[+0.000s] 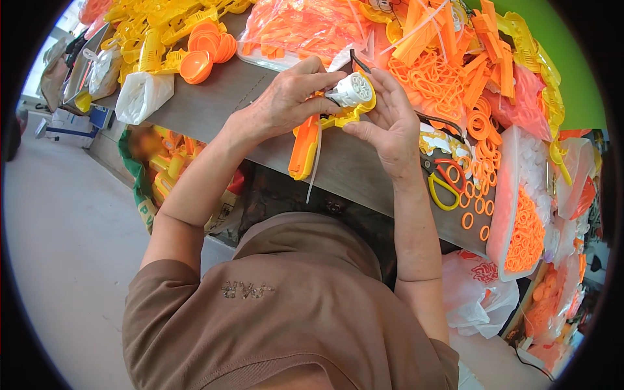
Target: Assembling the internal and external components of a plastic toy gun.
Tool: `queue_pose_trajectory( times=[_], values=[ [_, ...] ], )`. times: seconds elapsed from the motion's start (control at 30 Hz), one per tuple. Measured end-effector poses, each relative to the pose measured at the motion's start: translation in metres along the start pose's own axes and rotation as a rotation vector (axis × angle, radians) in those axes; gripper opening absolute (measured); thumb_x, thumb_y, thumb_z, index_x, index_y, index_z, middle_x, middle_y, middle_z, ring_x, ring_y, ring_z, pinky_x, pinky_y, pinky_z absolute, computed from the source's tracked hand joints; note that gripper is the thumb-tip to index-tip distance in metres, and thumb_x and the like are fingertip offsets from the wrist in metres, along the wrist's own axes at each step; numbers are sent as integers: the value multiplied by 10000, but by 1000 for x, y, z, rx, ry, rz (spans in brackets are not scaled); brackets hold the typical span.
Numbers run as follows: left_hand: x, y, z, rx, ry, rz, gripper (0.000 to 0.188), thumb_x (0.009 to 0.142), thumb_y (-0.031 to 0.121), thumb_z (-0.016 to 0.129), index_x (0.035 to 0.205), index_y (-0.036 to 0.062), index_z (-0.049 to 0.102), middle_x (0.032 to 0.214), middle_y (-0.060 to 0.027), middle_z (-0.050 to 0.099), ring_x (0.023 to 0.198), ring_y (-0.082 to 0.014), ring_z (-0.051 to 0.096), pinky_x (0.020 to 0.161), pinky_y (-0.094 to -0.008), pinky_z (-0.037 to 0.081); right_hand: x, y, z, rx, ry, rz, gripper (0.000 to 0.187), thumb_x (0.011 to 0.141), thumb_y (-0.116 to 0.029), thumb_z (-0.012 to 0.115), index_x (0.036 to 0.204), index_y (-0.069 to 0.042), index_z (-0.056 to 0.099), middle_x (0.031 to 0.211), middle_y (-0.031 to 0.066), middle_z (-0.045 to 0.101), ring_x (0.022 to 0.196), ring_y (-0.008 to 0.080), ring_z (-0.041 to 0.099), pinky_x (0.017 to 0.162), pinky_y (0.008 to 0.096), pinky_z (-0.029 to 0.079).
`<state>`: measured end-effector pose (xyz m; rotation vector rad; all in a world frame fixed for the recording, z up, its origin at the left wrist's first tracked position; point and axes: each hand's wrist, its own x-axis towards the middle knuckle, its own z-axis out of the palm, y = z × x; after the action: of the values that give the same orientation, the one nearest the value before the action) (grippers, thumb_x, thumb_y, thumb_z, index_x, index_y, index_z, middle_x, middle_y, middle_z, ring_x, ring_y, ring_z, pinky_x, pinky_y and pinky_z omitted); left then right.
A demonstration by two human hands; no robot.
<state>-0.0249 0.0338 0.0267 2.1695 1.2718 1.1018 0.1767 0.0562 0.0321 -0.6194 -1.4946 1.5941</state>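
The yellow and orange plastic casing (303, 155) is up in the person's hands, over the front edge of the grey counter (266, 155), its handle pointing down toward the brown shirt (305, 299). A white round piece (355, 90) sits at its yellow head, and a thin pale strip (315, 166) dangles beside the handle. From here I see the left hand (291, 91) with its grip clamped on the casing near the white piece. The right hand (394, 123) curves around the other side, thumb and fingers apart; whether that grip presses on the yellow rim, I cannot tell. To the right lie scissors (444, 183) and loose orange rings (480, 203), near a clear tub (502, 211); orange cups (197, 66) are stacked on the left.
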Motion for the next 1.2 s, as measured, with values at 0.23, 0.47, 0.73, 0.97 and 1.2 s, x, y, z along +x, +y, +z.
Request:
queue_pose_trajectory(
  times=[0.23, 0.47, 0.73, 0.97, 1.2],
  values=[
    [1, 5, 1, 5, -15, 19, 476, 725, 74, 730, 1182, 41, 602, 871, -100, 504, 780, -230, 537, 689, -333, 457, -7, 0, 6, -22, 56, -21, 798, 684, 86, 730, 1358, 54, 303, 1343, 190, 421, 1233, 247, 454, 1026, 356, 410],
    [4, -1, -3, -28, -57, 5, 472, 719, 67, 725, 1176, 47, 610, 868, -99, 505, 772, -228, 534, 684, -335, 456, -10, 7, 18, 55, 121, -59, 799, 672, 87, 739, 1345, 38, 311, 1323, 167, 436, 1215, 240, 467, 1029, 362, 409],
    [6, 18, 15, 56, -33, 84, 377, 701, 75, 715, 1061, 10, 624, 851, -131, 508, 781, -286, 546, 684, -362, 458, -26, 10, -6, 63, 68, -18, 797, 659, 125, 695, 1355, 21, 321, 1305, 137, 445, 1212, 226, 465, 1022, 354, 397],
    [10, 13, 48, 276, -112, 255, 384, 652, 134, 726, 1013, 58, 619, 766, -93, 448, 761, -271, 524, 677, -382, 461, -49, 31, -39, -672, -7, 88, 837, 631, 74, 739, 1371, -32, 362, 1269, 108, 492, 1153, 203, 500, 987, 330, 407],
    [1, 14, 25, 258, -81, 124, 401, 702, 172, 725, 1070, 51, 622, 917, -102, 554, 845, -281, 552, 757, -376, 473, -56, 26, -24, -884, 183, -70, 683, 716, 30, 706, 1326, -23, 405, 1198, 127, 531, 992, 200, 556, 844, 319, 469]
  ],
)
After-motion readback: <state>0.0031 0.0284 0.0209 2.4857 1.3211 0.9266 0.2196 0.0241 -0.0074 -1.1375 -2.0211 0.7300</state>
